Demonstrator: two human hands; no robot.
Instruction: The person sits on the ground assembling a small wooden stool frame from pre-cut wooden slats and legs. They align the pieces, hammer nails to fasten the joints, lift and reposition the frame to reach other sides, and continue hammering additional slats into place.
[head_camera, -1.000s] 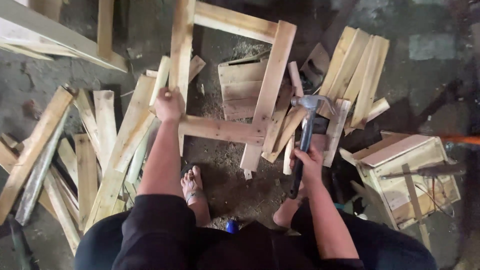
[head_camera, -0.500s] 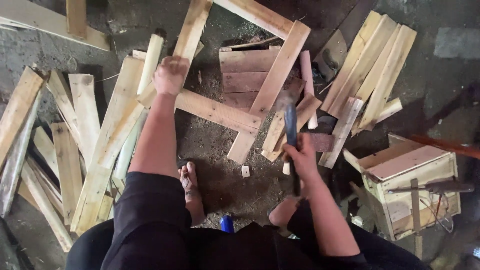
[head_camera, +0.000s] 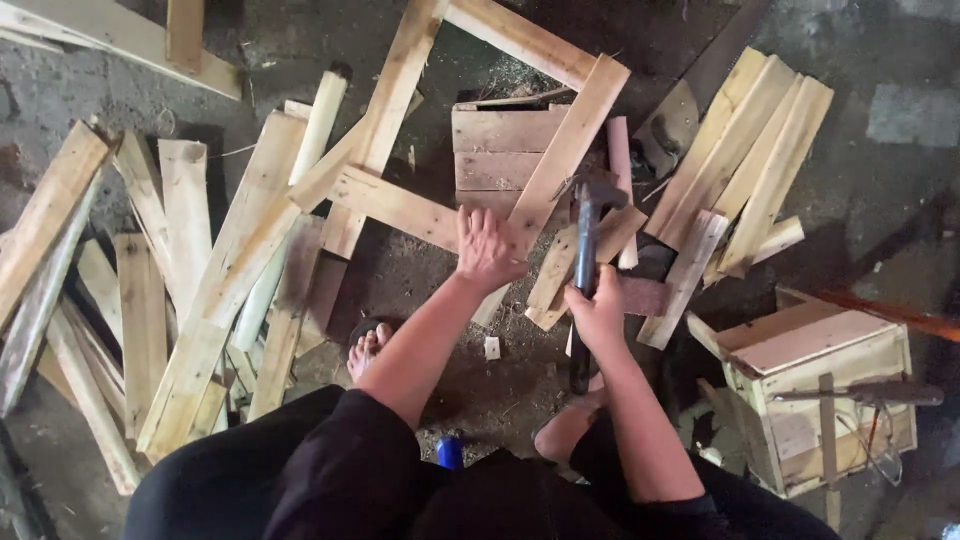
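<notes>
My right hand (head_camera: 600, 312) grips the dark handle of a claw hammer (head_camera: 587, 225), whose metal head rests near the corner of a square wooden frame (head_camera: 395, 205) lying on the dirt floor. Over that same corner lies my left hand (head_camera: 487, 250), flat on the joint where the near rail meets the right-hand rail (head_camera: 565, 150). Short boards (head_camera: 500, 150) lie inside the frame. My two sandalled feet (head_camera: 368, 350) stand just below it.
A heap of loose planks (head_camera: 170, 290) fills the left. A fan of slats (head_camera: 745, 165) lies at the upper right. A small wooden box (head_camera: 820, 385) with a tool on it stands at the right. A small blue object (head_camera: 450, 452) lies between my legs.
My left hand has slid from the frame's left side to the right-hand corner beside the hammer. The hammer has stayed near the same corner while the view shifted.
</notes>
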